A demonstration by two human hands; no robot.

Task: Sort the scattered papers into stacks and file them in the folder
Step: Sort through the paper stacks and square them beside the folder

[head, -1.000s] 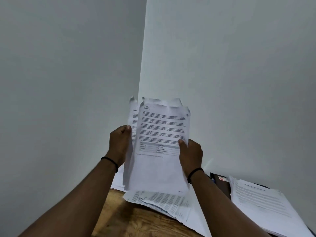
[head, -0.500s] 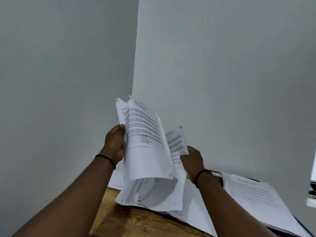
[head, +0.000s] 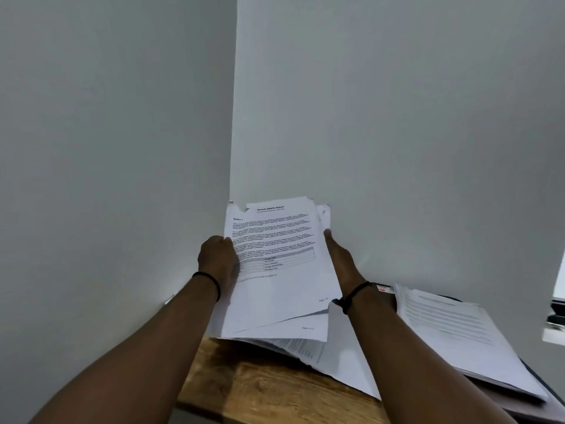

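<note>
I hold a bundle of printed white papers upright above the wooden table, its top sheet a text page with a small table. My left hand grips the bundle's left edge. My right hand is at the right edge, fingers behind the sheets. More loose papers lie scattered on the table under the bundle. To the right a neat stack of papers lies on a dark folder, whose edge shows at the lower right.
The wooden table stands in a corner of two plain white walls. Its left edge is below my left forearm. A dark object with a red label lies behind my right wrist. A white ledge shows at the far right.
The front sheet, which my right hand had pulled aside and down half a second ago, is gone from the front; a different page now faces me and both hands square the bundle.
</note>
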